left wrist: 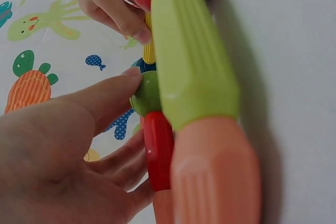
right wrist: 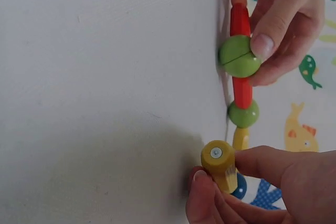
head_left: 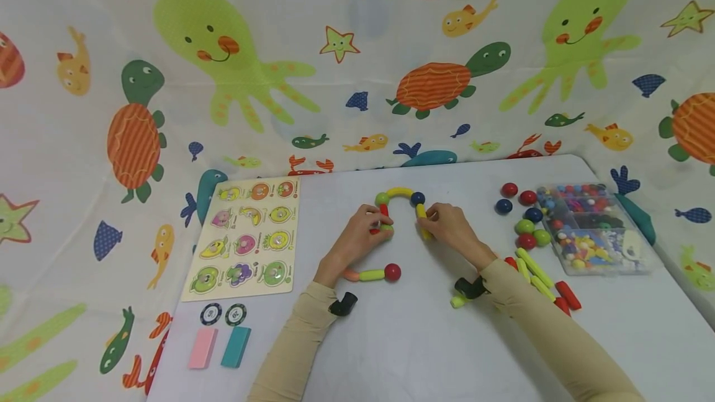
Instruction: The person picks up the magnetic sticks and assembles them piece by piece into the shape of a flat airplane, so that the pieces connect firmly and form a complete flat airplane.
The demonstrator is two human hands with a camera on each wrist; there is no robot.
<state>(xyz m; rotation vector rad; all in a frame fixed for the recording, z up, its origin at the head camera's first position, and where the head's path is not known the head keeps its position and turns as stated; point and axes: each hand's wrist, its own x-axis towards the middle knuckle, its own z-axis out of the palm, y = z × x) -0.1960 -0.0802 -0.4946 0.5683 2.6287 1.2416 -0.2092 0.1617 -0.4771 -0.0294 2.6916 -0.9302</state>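
Note:
My left hand [head_left: 357,237] pinches a green ball [right wrist: 240,56] between thumb and fingers. Red rods [right wrist: 241,92] join that ball on two sides, one leading up to a second green ball [head_left: 382,198]. From there a curved yellow rod [head_left: 400,192] runs to a blue ball [head_left: 417,198]. A straight yellow rod [right wrist: 224,174] extends from the blue ball toward me, and my right hand [head_left: 449,225] grips it between thumb and fingers. Its free end shows a small silvery disc. Nearer me, a light green rod [head_left: 371,275] links an orange rod [left wrist: 215,171] to a red ball [head_left: 393,272].
A fruit puzzle board [head_left: 240,237] lies left, with two round chips [head_left: 236,314], a pink block [head_left: 203,347] and a teal block [head_left: 236,347] below it. Loose balls [head_left: 526,226], loose rods [head_left: 542,284] and a divided bead box [head_left: 600,228] lie right. A short green piece [head_left: 458,301] sits by my right wrist.

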